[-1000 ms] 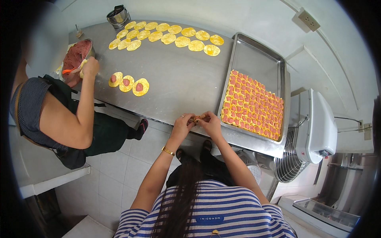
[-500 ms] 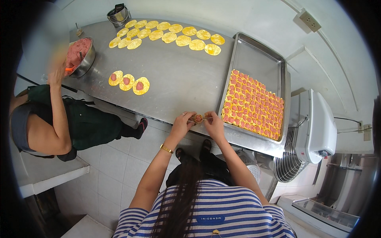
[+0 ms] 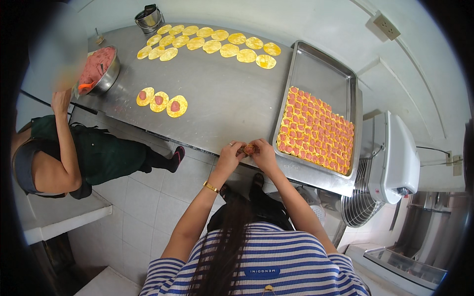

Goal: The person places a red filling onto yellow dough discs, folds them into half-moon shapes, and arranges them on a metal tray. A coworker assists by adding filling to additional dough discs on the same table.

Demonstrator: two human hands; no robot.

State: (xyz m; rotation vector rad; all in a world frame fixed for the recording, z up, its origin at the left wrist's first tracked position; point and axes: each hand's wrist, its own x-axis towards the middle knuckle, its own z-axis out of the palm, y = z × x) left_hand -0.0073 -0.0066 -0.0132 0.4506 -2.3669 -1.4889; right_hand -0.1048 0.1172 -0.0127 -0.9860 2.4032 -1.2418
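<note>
Between my two hands, at the near edge of the steel table (image 3: 222, 106), is a small open-topped dumpling (image 3: 249, 149) with a yellow wrapper gathered round pink filling. The fingers of my left hand (image 3: 231, 155) pinch it from the left, and those of my right hand (image 3: 263, 154) close on its right side. Ahead and to the left lie three yellow wrappers (image 3: 176, 106), each bearing a lump of pink meat filling. On my right, a large metal tray (image 3: 322, 47) holds tight rows of finished dumplings (image 3: 316, 133) in its nearer part.
Plain yellow wrappers (image 3: 212, 46) lie in rows along the far side. At the left, a co-worker's hand (image 3: 61, 102) is beside a steel bowl (image 3: 111, 79) of pink filling. A metal pail (image 3: 148, 20) stands at the far left corner; a white mixer (image 3: 387, 158) stands right of the table.
My hands have drawn closer together around the dumpling, the right one shifting left. The co-worker's hand has moved down and left, away from the bowl.
</note>
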